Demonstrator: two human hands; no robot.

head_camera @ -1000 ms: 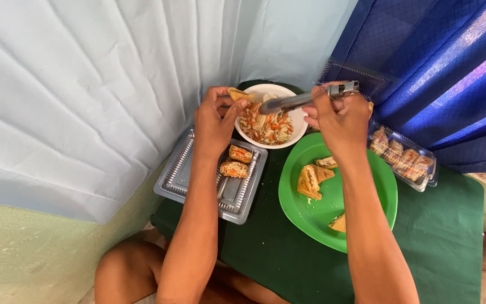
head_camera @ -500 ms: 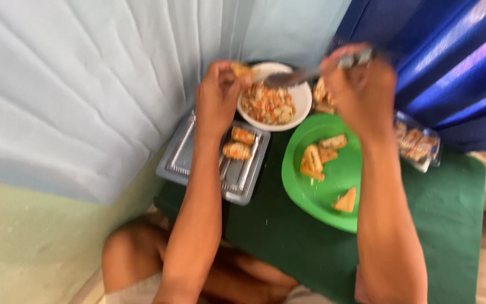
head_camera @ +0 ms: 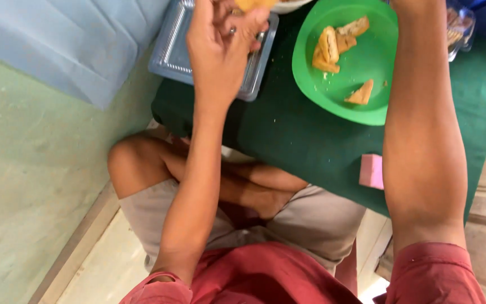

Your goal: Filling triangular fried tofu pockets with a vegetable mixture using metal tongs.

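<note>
My left hand (head_camera: 220, 42) pinches a snack (head_camera: 252, 4) at frame top, above the tray (head_camera: 171, 53).
Green plate (head_camera: 367, 107), right of tray: 4 fried pcs. Right hand out of view, can't tell its grip. 1 pink block (head_camera: 371, 171) below plate.

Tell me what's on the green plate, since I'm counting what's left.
On the green plate lie a few fried pastry pieces, one apart from the rest, plus crumbs. The right forearm covers the plate's right edge, so anything there is hidden.

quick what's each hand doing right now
Left hand: closed on a piece of fried pastry at the frame's top edge.
Right hand: out of view above the frame; only the forearm shows.
</note>
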